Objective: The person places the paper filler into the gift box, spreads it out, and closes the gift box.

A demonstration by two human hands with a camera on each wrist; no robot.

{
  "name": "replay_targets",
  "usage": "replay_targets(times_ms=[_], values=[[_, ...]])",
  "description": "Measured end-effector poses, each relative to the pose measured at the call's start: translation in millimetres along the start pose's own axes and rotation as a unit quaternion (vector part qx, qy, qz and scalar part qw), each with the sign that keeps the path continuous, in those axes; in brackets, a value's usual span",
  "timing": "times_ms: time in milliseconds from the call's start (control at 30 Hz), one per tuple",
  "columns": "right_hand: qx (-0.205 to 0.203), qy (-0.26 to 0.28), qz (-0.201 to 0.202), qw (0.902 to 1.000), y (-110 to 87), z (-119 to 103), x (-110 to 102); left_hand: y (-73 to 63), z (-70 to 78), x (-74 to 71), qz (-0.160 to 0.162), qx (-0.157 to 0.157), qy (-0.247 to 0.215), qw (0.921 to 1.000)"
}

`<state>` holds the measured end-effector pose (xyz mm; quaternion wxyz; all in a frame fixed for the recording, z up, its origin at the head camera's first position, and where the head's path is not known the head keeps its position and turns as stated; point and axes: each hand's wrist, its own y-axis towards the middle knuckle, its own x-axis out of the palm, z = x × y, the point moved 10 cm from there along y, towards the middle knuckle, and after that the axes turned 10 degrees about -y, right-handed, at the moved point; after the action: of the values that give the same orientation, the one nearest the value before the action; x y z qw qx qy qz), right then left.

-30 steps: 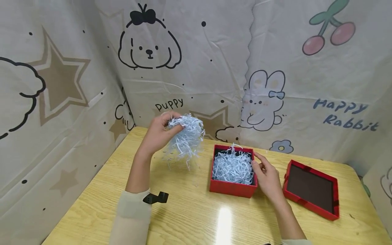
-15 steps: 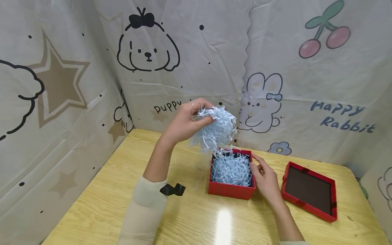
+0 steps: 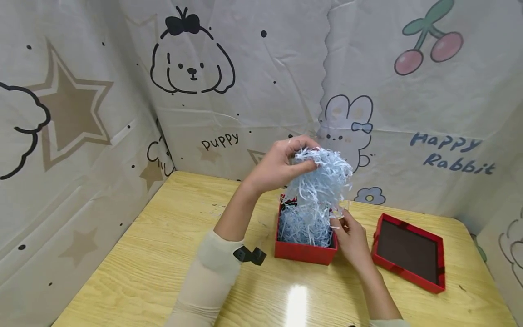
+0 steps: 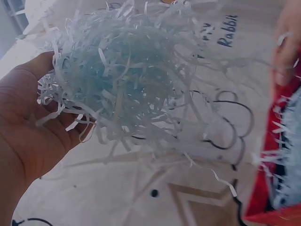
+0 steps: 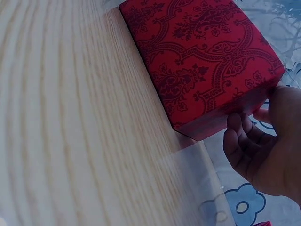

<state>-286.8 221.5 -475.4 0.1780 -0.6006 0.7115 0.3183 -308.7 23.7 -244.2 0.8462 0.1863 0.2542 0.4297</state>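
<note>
My left hand holds a loose bundle of pale blue shredded paper above a red box. In the left wrist view, thumb and fingers grip the bundle's side, and thin strands hang from it. More shredded paper lies inside the box; the hanging strands hide part of it. At the box's right side, my right hand holds the wall near the rim. The right wrist view shows curled fingers against the side of the patterned box, with the thumb at its top edge.
The red lid with a dark inside lies upturned on the wooden table, right of the right hand. A few stray paper strands lie on the table left of the box. A printed cloth hangs behind and at the sides.
My left hand has carried the shredded paper bundle rightward, from left of the box to above it. The right hand has stayed at the box's right side.
</note>
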Motion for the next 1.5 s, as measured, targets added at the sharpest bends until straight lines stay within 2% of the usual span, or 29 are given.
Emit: replay_targets(times_ms=[167,367,600,700,833,1000,1200,1400,1500], values=[[-0.005,0.011,-0.007,0.9999,2.8,-3.0,1.9,-15.9,-31.1,4.1,-0.004,-0.033,0.014,0.9994],[0.009,0.003,-0.028,0.9996,2.6,-2.2,4.8,-42.1,-77.4,13.1,-0.013,-0.089,0.025,0.9957],[0.032,-0.01,-0.04,0.9987,2.5,3.2,4.1,-61.3,-115.6,33.3,-0.037,-0.133,0.05,0.9892],[0.036,-0.015,-0.039,0.9985,2.6,4.3,3.0,-68.3,-129.2,47.4,-0.059,-0.162,0.071,0.9825],[0.042,-0.013,-0.046,0.998,3.0,5.1,4.0,-76.9,-145.1,65.7,-0.092,-0.213,0.098,0.9678],[0.043,-0.016,-0.05,0.9977,2.1,5.2,5.0,-81.0,-158.1,82.0,-0.124,-0.261,0.118,0.9499],[0.039,-0.01,-0.049,0.998,1.1,3.8,5.6,-80.9,-170.6,98.0,-0.163,-0.303,0.14,0.9285],[0.05,0.003,-0.05,0.9975,0.8,7.5,7.8,-86.1,-187.6,113.4,-0.206,-0.346,0.187,0.8961],[0.048,0.006,-0.048,0.9977,1.1,9.0,6.9,-87.1,-190.9,119.8,-0.225,-0.351,0.203,0.886]])
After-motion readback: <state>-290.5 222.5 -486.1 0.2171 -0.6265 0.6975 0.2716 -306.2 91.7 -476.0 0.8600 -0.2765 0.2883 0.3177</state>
